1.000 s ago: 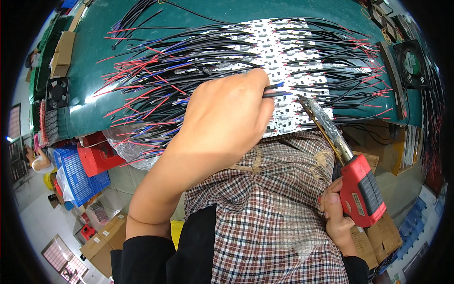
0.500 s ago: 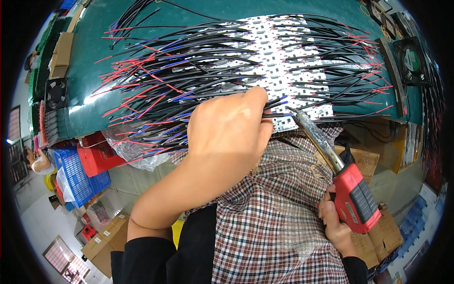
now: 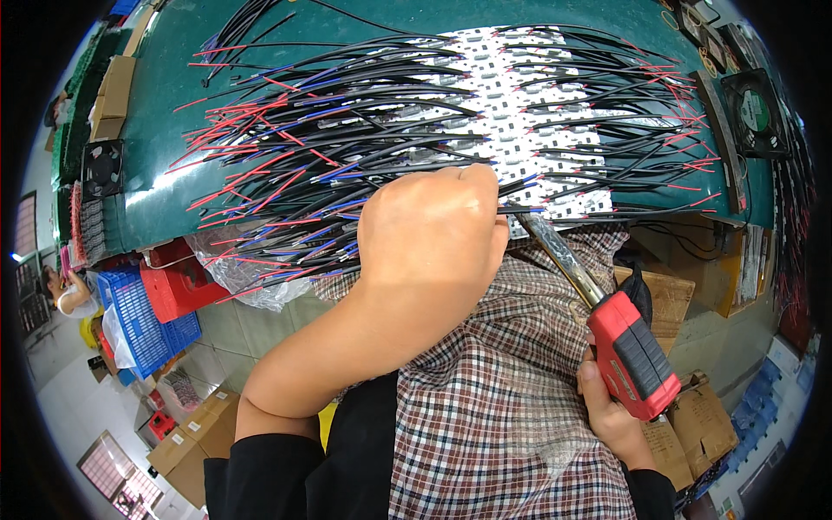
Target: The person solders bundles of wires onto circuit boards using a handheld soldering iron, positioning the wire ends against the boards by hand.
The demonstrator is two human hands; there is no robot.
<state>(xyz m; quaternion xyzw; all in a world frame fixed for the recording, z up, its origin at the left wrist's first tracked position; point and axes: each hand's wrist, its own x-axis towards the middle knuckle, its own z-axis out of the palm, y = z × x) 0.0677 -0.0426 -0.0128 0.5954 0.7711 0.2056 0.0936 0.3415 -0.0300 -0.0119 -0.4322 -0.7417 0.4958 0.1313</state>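
My left hand [image 3: 433,227] is closed on a black cable, whose blue-tipped end [image 3: 530,210] sticks out past the fingers over the near end of a panel of white circuit boards [image 3: 498,95]. The fingertips themselves are mostly hidden by the back of the hand. In my right hand [image 3: 608,414] is a red and black soldering gun [image 3: 637,360], held by its body. Its long metal barrel slants up and left, and the tip is close to the cable end; whether they touch I cannot tell. Rows of black cables [image 3: 321,143] with red and blue ends spread from both sides of the panel.
Everything rests on a green tabletop [image 3: 165,139], with more cables [image 3: 238,35] at the far left. A small fan [image 3: 102,171] stands left, another fan [image 3: 752,113] right. A checked apron [image 3: 485,416] covers my lap beneath the edge. Blue crate [image 3: 143,325] and red box [image 3: 178,290] sit lower left.
The soldering gun has shifted left, its tip slightly lower, nearer my left hand. My left hand has moved a little to the right, and the cable end with it.
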